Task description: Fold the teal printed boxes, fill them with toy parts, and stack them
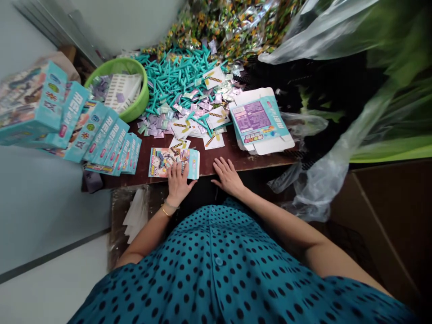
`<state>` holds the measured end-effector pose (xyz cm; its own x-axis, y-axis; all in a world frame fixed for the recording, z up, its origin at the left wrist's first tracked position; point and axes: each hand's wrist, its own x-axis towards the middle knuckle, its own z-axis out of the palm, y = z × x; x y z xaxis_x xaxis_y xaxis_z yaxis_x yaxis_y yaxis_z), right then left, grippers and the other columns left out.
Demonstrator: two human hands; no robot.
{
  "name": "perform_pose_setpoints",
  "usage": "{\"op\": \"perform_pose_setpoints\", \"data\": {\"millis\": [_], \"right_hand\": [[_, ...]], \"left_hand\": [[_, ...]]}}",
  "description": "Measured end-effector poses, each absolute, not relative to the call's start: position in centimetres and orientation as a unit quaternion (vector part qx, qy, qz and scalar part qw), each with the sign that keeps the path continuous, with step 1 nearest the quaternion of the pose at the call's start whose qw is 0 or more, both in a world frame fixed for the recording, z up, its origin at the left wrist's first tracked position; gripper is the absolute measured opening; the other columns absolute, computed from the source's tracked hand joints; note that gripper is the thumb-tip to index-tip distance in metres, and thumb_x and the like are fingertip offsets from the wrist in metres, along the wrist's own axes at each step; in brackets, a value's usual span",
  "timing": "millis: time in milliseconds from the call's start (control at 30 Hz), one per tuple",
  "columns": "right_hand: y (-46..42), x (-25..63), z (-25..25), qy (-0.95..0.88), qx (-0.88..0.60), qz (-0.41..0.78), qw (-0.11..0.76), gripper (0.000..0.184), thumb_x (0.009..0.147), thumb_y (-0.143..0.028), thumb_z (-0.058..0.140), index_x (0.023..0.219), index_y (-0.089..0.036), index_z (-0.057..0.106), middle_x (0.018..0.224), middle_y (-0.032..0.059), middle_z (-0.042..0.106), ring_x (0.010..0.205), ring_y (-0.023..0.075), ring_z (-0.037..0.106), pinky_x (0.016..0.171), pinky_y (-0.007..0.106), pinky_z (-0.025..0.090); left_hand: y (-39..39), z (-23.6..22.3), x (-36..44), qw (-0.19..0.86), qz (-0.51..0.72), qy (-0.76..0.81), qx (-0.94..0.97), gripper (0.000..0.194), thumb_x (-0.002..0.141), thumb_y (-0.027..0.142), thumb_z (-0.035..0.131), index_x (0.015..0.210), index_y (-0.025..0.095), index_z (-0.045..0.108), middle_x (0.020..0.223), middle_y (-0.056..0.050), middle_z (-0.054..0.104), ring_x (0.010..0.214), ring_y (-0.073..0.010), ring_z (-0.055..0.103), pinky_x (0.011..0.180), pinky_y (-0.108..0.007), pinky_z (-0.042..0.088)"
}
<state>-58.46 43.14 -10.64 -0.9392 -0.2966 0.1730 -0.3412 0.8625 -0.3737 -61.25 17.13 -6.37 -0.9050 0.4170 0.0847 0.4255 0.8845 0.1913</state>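
Note:
My left hand (178,182) lies with fingers stretched out on a small printed box (160,163), which rests at the front edge of the dark red table (135,177). The box has a light blue end and a colourful picture on its face. My right hand (227,174) rests flat on the table edge to the right of that box, fingers spread, holding nothing. Beyond the hands lie several white cards (214,141) with a pickaxe-like print, some overlapping. To the right is a stack of flattened light blue and purple cartons (259,119).
Several filled-looking blue boxes (111,137) lean in a row at the left. A green basket (143,96) holds sheets and small packets. Teal sticks (178,74) and small purple packets (153,126) are heaped behind the cards, with shiny patterned packets (216,27) further back. Clear plastic (324,189) hangs at right.

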Motion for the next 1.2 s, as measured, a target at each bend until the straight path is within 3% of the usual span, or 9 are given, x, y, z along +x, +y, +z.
{"op": "perform_pose_setpoints", "data": {"millis": [100,267,367,567,667,800,967,1067,1200], "right_hand": [[43.4,-60.2,-10.0,-0.966,0.123,0.212,0.076,0.052,0.104,-0.043,0.044,0.143,-0.010,0.055,0.148,0.0202,0.056,0.143,0.0332,0.045,0.122,0.056,0.028],[43.9,-65.9,-9.6,-0.972,0.119,0.184,0.080,0.064,0.100,-0.048,0.052,0.150,-0.008,0.048,0.162,0.0214,0.039,0.155,0.0394,0.025,0.124,0.067,0.015],[43.6,-65.0,-10.1,-0.962,0.194,0.180,0.069,0.064,0.100,-0.051,0.054,0.149,-0.010,0.051,0.162,0.0188,0.041,0.156,0.0376,0.023,0.127,0.065,0.011],[43.7,-58.6,-11.4,-0.937,0.234,0.251,0.067,0.043,0.099,-0.033,0.059,0.139,-0.017,0.063,0.149,0.0140,0.058,0.146,0.0321,0.045,0.122,0.055,0.035],[44.0,-57.5,-11.3,-0.912,0.190,0.352,0.091,0.029,0.101,-0.022,0.051,0.115,-0.021,0.076,0.124,0.0096,0.075,0.125,0.0268,0.066,0.109,0.046,0.050],[43.7,-58.3,-8.8,-0.829,0.005,0.540,0.147,0.021,0.097,-0.030,0.060,0.100,-0.020,0.077,0.100,0.0062,0.080,0.091,0.0212,0.075,0.086,0.035,0.059],[43.3,-59.2,-2.5,-0.748,-0.052,0.641,0.163,0.019,0.087,-0.038,0.075,0.082,-0.020,0.075,0.075,-0.0012,0.074,0.067,0.0154,0.067,0.064,0.026,0.054],[42.7,-58.8,2.1,-0.754,0.015,0.624,0.206,0.018,0.089,-0.039,0.074,0.083,-0.022,0.075,0.078,-0.0009,0.073,0.072,0.0163,0.069,0.069,0.029,0.056],[39.4,-59.1,6.0,-0.778,0.209,0.526,0.272,0.017,0.099,-0.038,0.062,0.100,-0.028,0.077,0.096,0.0021,0.076,0.094,0.0202,0.071,0.089,0.039,0.058]], "left_hand": [[17.5,-7.1,-61.6,0.040,-0.087,-0.964,-0.246,0.070,0.089,0.038,0.066,0.150,0.009,0.048,0.158,-0.026,0.043,0.151,-0.0437,0.031,0.123,-0.061,0.019],[16.6,-4.7,-61.6,0.105,-0.178,-0.933,-0.295,0.073,0.080,0.040,0.072,0.144,0.012,0.052,0.147,-0.023,0.056,0.143,-0.0405,0.045,0.121,-0.057,0.028],[14.5,-0.8,-61.5,0.166,-0.272,-0.911,-0.263,0.068,0.082,0.043,0.067,0.142,0.014,0.053,0.137,-0.019,0.064,0.130,-0.0349,0.058,0.114,-0.050,0.040],[11.3,4.5,-61.7,0.273,-0.408,-0.869,-0.069,0.025,0.091,0.035,0.061,0.106,0.018,0.071,0.103,-0.007,0.074,0.098,-0.0234,0.069,0.092,-0.037,0.052],[11.4,4.5,-61.7,0.282,-0.416,-0.864,-0.037,0.026,0.093,0.042,0.065,0.094,0.017,0.072,0.091,-0.005,0.073,0.088,-0.0206,0.068,0.086,-0.035,0.052],[12.1,4.2,-61.1,0.316,-0.416,-0.852,-0.036,0.043,0.100,0.054,0.052,0.093,0.016,0.071,0.091,-0.007,0.072,0.090,-0.0212,0.068,0.087,-0.036,0.051],[12.6,4.3,-60.4,0.357,-0.399,-0.844,-0.042,0.039,0.101,0.053,0.051,0.102,0.017,0.066,0.090,-0.006,0.070,0.087,-0.0205,0.068,0.087,-0.037,0.051],[13.0,3.7,-60.0,0.338,-0.401,-0.847,-0.080,0.038,0.100,0.050,0.052,0.120,0.017,0.058,0.091,-0.006,0.070,0.086,-0.0206,0.070,0.089,-0.038,0.052],[13.4,3.0,-59.1,0.312,-0.422,-0.843,-0.117,0.033,0.102,0.046,0.050,0.120,0.019,0.057,0.092,-0.007,0.072,0.087,-0.0212,0.072,0.087,-0.039,0.054]]}}
